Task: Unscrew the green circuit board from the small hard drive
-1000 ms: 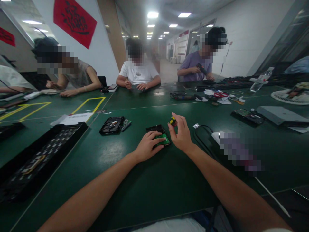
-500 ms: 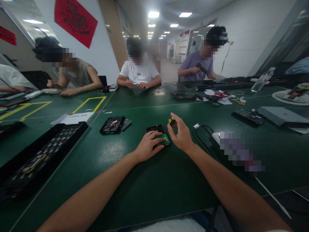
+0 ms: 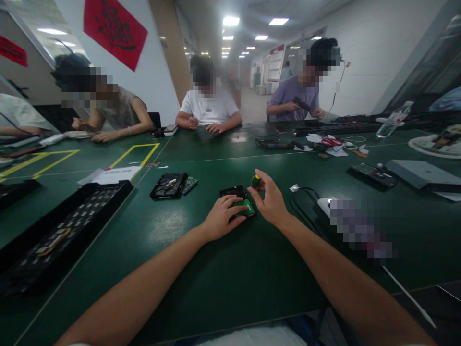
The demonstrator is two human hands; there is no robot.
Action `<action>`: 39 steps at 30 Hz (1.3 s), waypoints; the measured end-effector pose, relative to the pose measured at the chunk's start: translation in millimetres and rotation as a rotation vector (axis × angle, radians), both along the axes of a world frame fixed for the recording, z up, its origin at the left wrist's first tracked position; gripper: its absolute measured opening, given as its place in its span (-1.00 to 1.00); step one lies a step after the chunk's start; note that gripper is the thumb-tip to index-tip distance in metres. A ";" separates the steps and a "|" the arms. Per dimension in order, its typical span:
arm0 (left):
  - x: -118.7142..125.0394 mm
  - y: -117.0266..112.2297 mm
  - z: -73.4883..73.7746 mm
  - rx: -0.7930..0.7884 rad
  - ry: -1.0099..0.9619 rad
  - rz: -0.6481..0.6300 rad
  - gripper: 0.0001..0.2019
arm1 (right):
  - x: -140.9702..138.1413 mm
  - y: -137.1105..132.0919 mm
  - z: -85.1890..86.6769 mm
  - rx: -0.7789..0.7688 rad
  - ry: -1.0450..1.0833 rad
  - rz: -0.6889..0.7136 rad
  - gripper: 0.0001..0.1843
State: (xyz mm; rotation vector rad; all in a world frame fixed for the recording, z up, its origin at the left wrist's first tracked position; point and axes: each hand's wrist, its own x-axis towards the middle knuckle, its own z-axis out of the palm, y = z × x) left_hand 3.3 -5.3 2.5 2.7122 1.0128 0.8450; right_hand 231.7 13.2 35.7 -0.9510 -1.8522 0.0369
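Observation:
Under my left hand lies a small black hard drive with a green circuit board. My left fingers spread across the board, and the thumb is along its near edge, holding the drive on the table. A little above the drive's right side, my right hand pinches a screwdriver by its yellow and black handle between thumb and fingers. The shaft and tip are too small to make out. The drive's black far part shows beyond my left fingers.
Left of the drive are a black drive frame with a loose circuit board and a long black tray. To the right lie a cable, a white power bank-like device and a grey box. Several people sit opposite.
The screwdriver handle has turned slightly in my right fingers and stands more upright. My left hand stays on the drive, and the whole view has shifted a little.

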 end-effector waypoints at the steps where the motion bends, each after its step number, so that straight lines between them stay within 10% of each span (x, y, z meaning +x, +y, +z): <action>1: 0.0 -0.1 0.1 0.000 0.002 0.002 -0.63 | -0.2 -0.3 -0.1 0.001 0.003 0.001 -0.34; 39: 0.4 -1.1 1.0 0.017 0.006 0.004 -0.63 | -0.1 -3.4 5.0 -0.043 -0.005 -0.016 -0.27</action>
